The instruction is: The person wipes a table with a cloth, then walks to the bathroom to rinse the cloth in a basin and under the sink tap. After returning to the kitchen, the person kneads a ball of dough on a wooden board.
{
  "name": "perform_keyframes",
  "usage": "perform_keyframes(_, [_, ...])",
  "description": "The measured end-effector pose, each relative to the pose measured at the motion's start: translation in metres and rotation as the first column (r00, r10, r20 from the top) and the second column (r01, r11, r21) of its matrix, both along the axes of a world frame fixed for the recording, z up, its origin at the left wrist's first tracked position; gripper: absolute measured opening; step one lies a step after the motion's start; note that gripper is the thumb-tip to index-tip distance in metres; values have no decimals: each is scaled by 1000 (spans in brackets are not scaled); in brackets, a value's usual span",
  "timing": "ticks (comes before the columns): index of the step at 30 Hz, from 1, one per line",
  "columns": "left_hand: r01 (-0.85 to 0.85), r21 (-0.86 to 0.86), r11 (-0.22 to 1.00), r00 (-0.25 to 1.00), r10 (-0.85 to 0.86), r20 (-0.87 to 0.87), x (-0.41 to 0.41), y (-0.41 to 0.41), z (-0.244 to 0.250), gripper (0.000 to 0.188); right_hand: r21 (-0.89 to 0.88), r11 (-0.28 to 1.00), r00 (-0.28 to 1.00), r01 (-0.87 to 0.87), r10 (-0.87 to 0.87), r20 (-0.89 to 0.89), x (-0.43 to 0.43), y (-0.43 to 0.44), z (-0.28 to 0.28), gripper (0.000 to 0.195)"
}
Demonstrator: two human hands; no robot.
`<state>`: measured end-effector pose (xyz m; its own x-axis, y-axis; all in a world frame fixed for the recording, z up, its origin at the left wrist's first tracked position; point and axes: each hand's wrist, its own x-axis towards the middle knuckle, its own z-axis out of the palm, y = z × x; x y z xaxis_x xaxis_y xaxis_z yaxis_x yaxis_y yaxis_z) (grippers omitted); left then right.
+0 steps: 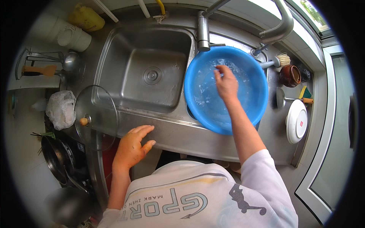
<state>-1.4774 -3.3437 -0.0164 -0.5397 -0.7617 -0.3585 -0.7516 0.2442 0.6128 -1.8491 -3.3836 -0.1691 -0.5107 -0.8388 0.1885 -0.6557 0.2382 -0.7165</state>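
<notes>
A blue plastic basin (260,105) with water in it sits over the right part of the steel sink unit. Above the water, inside the basin's outline, is my right hand (227,84), fingers curled and thumb apart, with nothing seen in it. My left hand (134,146) hovers empty at the sink's front edge, its fingers spread and its skin stained orange with small specks. Left of the basin, the stainless steel sink bowl (142,94) shows its drain (152,75). A metal faucet (203,34) reaches over the basin's back rim.
A glass lid (98,114) stands left, beside a plastic bag (61,109). Ladles (71,61) and a black pan (52,159) lie farther left. Along the right are a brush (282,60), a brown jar (290,76), a metal turner (281,97) and a white dish (297,121).
</notes>
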Motion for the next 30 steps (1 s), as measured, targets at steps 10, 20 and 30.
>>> perform_keyframes(10, [-28,13,1000,999,28,28,7,-3,9,47,304,949,984,-84,127,-122,36,5,-7,48])
perform_keyframes(20, [-31,1,1000,1000,31,1,2,-10,12,46,245,944,916,221,-115,-385,-106,42,-24,21])
perform_keyframes(30, [13,-13,1000,1000,-13,-2,-5,-13,16,46,-27,997,257,-68,43,965,-137,39,17,48])
